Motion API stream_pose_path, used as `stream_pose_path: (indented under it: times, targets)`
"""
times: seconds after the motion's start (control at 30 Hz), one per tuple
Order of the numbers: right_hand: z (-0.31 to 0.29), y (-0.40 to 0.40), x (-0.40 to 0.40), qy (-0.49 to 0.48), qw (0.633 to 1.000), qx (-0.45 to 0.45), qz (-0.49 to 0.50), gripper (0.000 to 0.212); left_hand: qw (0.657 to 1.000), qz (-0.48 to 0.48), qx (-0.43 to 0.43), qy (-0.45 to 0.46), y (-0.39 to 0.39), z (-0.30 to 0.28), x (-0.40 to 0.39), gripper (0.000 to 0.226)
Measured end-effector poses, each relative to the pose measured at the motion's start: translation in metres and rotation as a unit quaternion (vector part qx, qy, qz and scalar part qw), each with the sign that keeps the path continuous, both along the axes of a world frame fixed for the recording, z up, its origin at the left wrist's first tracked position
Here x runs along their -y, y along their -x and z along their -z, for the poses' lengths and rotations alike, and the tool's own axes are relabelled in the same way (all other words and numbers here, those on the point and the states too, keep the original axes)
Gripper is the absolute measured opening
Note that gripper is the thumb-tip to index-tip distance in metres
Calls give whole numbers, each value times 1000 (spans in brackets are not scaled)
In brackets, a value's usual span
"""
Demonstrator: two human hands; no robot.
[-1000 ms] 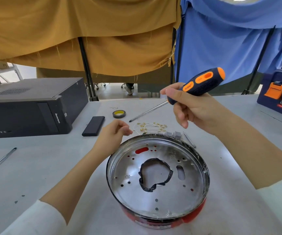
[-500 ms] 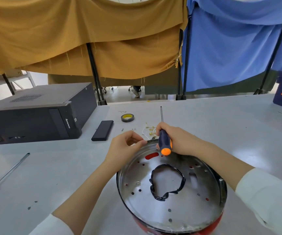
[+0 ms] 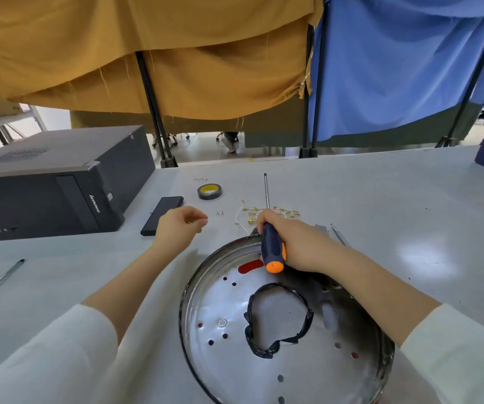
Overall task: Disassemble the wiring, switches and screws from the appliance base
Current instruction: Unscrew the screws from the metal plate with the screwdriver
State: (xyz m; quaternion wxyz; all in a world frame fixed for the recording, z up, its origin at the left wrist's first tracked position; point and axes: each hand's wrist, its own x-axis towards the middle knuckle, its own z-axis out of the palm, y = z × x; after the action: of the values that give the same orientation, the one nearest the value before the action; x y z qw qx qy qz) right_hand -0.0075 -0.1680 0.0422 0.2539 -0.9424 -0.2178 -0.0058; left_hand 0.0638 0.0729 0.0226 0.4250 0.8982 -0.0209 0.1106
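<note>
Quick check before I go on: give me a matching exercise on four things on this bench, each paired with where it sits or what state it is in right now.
Things:
1. screwdriver
2. tape roll
3. phone
4. black ring of tape

Places or states:
A. lies flat on the table between the computer case and the left hand
B. gripped in the right hand, shaft pointing away from the person
C. sits inside the metal appliance base, around its centre opening
D. lies on the table beyond the left hand, yellow core showing

Pairs: 1-B, 2-D, 3-A, 4-C
</note>
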Motion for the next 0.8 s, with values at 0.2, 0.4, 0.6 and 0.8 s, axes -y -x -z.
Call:
stream_pose_path:
  times: [0.2, 0.4, 0.6, 0.8]
  targets:
    - [4, 0, 2, -4, 1000, 7, -1, 31, 979, 0, -18, -201, -58, 15, 13, 14]
    - [3, -1, 2, 14, 1000, 14, -7, 34, 960, 1, -52, -273, -90, 18, 17, 18]
    - [4, -3, 2, 24, 1000, 16, -7, 39, 972, 35, -50, -225, -101, 25, 8, 18]
    - [3, -2, 2, 28, 1000, 13, -3, 39, 975, 49, -34, -212, -106, 30, 6, 16]
